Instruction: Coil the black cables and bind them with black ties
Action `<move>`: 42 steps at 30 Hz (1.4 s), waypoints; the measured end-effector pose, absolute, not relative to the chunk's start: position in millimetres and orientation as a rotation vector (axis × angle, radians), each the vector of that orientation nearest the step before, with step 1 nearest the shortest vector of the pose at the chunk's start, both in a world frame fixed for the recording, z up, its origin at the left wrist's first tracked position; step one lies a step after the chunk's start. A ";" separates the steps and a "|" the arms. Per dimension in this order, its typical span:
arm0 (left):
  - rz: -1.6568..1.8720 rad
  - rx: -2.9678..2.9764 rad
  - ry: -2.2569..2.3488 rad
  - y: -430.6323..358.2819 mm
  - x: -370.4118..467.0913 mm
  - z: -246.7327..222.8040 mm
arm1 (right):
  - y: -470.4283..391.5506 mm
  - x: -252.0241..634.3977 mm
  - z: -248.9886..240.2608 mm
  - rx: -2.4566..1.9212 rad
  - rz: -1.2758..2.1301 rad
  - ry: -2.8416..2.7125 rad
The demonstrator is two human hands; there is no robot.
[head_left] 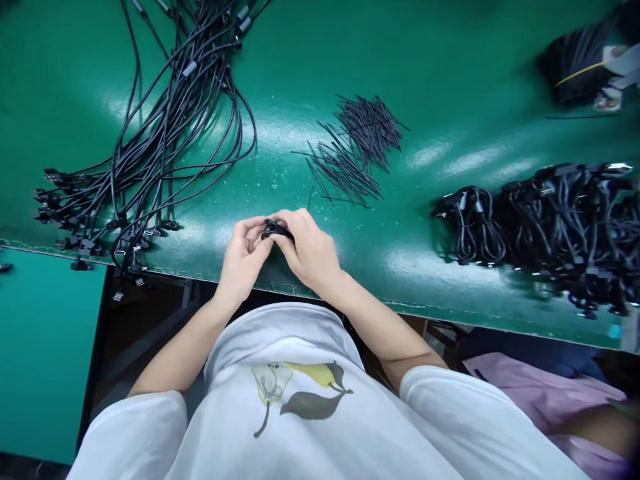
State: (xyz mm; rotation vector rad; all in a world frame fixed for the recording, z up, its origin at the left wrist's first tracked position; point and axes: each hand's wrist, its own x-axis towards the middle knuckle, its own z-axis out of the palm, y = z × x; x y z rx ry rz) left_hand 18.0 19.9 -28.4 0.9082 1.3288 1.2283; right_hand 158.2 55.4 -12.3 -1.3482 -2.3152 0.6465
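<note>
Close to the table's front edge, my left hand (245, 257) and my right hand (313, 250) meet around a small black cable bundle (278, 231). Both hands have their fingers closed on it, and much of it is hidden by them. Beyond my hands lies a loose pile of short black ties (367, 133) on the green table (295, 73). To the left spreads a large heap of long black cables (170, 127) with connectors at their ends. Coiled black cables (540, 220) are stacked in a row on the right.
A dark bundle with a yellow band (575, 70) lies at the back right, partly blurred. Another person in pink clothing (545, 393) sits at the lower right. A separate lighter green surface (47, 353) is at the lower left.
</note>
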 end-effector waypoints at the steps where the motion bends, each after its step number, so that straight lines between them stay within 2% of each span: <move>1: 1.268 0.882 1.344 19.7 18.9 -31.1 | 55.5 157.8 -13.8 -1.357 0.611 -2.298; 6: 1.320 0.928 1.490 17.7 22.2 -36.2 | 53.0 156.7 -20.4 -1.365 0.444 -2.300; 14: 1.416 0.946 1.513 16.7 33.5 -32.9 | 57.3 156.7 -21.5 -1.105 0.472 -2.112; 22: 1.282 1.230 1.606 12.0 24.6 -28.4 | 66.7 162.5 -20.9 -0.995 1.074 -1.890; 26: 1.232 1.104 1.477 13.7 18.7 -27.8 | 73.3 165.2 -27.2 -0.960 1.558 -1.553; 28: 1.236 1.019 1.416 14.7 19.7 -32.6 | 73.8 165.6 -28.9 -0.924 1.681 -1.426; 34: 1.409 0.841 1.336 9.6 21.5 -42.0 | 64.8 163.2 -16.0 -0.911 1.565 -1.579; 42: 1.192 0.992 1.305 4.7 11.6 -21.6 | 57.6 155.5 -13.9 -0.931 1.219 -1.624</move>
